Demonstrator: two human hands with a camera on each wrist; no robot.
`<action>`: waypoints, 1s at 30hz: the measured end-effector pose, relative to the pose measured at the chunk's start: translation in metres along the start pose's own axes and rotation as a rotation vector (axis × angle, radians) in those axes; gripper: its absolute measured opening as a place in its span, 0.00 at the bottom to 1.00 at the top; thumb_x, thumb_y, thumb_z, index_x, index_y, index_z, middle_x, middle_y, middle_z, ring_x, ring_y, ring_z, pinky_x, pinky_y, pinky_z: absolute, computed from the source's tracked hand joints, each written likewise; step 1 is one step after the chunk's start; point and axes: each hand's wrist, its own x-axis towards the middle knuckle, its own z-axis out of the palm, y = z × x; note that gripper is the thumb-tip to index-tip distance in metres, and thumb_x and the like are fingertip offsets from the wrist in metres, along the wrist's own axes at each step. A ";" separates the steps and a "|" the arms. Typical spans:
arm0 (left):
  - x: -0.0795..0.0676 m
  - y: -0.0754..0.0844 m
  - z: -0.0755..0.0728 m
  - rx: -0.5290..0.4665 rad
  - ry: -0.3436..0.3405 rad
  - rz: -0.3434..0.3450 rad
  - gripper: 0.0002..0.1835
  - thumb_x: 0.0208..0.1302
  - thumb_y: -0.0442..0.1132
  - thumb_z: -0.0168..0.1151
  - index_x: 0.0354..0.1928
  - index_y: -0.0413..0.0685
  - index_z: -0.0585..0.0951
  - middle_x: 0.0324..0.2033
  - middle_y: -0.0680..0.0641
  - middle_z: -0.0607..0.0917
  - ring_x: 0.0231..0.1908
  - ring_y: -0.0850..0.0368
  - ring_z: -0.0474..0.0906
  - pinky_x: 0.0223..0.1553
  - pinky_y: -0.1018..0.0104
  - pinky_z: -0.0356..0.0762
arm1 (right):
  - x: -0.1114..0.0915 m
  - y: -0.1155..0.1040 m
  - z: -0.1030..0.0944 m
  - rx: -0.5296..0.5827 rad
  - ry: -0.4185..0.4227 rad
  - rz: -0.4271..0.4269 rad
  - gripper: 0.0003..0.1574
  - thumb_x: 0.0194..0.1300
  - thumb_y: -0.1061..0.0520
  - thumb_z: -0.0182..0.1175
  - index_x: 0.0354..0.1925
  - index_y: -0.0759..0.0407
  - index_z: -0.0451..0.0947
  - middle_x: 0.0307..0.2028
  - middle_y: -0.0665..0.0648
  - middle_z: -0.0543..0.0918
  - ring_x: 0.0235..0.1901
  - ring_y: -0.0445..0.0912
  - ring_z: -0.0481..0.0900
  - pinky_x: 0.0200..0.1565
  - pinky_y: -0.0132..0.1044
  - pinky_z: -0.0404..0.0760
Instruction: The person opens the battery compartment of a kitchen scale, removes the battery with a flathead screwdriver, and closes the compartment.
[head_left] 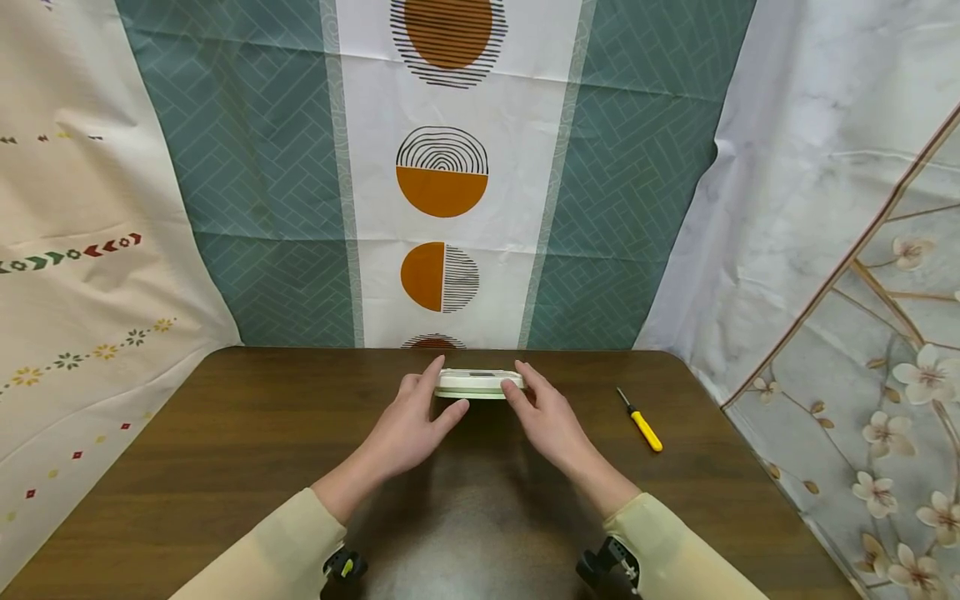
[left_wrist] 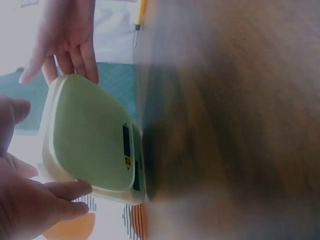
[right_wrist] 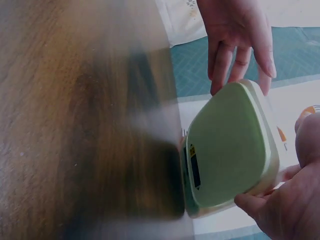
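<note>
A light green kitchen scale with a whitish body stands tipped up near the table's far edge, its flat green face toward me. On that face, near the low edge, is a dark display strip with a small yellow label. From above, only its narrow upper side shows. My left hand touches its left side with nearly straight fingers, the thumb apart from it. At the opposite side, my right hand touches the edge with extended fingers, partly behind the scale. Whether its lower edge rests on the table is hard to tell.
A screwdriver with a yellow handle lies on the brown wooden table, right of my right hand. Patterned cloths hang behind the table and along both sides. Dark straps with small devices sit at both wrists.
</note>
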 end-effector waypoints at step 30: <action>-0.039 -0.017 0.022 0.020 -0.147 -0.027 0.47 0.79 0.57 0.69 0.89 0.51 0.59 0.62 0.34 0.76 0.48 0.47 0.84 0.59 0.44 0.82 | -0.028 0.021 0.002 -0.092 -0.139 0.079 0.41 0.85 0.40 0.61 0.82 0.61 0.70 0.77 0.63 0.75 0.75 0.61 0.75 0.74 0.62 0.71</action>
